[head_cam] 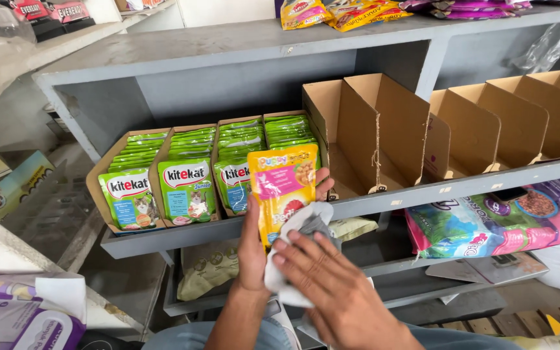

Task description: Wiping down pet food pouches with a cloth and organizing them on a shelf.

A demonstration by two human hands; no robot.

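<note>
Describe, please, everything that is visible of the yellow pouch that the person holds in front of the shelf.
The yellow pouch is a flat, glossy food sachet, plastic or foil by its look, with a pink panel and small pictures on its front. It stands upright, slightly tilted, facing the camera, in front of the grey shelf. The left hand grips it from behind, fingertips showing at its right edge. The right hand presses a white and grey cloth against its lower right corner, which covers that part.

Grey shelving (228, 48) in soft daylight

Yellow pouch (282, 188), cloth (306, 223), grey shelf (384, 201)
</note>
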